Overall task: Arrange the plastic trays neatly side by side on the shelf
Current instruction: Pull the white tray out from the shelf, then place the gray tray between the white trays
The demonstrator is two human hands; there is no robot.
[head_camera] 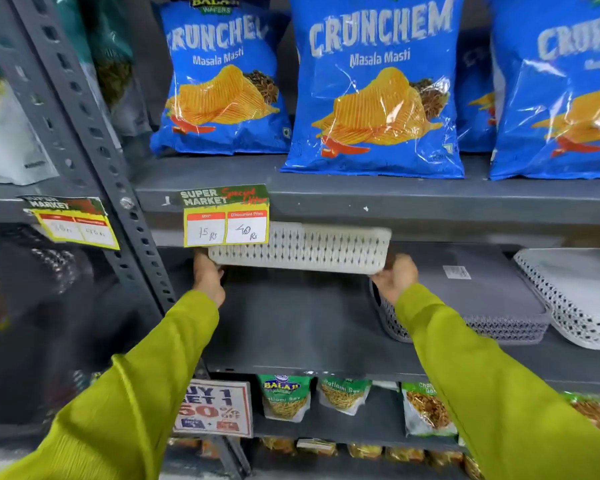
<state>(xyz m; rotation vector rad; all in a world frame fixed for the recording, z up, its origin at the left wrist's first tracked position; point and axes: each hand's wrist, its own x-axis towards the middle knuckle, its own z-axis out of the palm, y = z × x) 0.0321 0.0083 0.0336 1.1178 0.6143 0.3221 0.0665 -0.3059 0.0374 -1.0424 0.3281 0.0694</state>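
A white perforated plastic tray (302,249) hangs above the grey middle shelf (291,334), lifted close under the shelf above. My left hand (207,277) grips its left end and my right hand (394,277) grips its right end. A grey perforated tray (482,296) with a small white label lies flat on the shelf to the right, partly behind my right sleeve. Further right a light grey tray (579,292) rests tilted against it, cut off by the frame edge.
Blue crisp bags (374,88) stand on the shelf above. A price tag (226,216) hangs from that shelf's lip, covering the white tray's left corner. A slotted steel upright (94,140) runs down the left. Snack packets (284,396) fill the shelf below.
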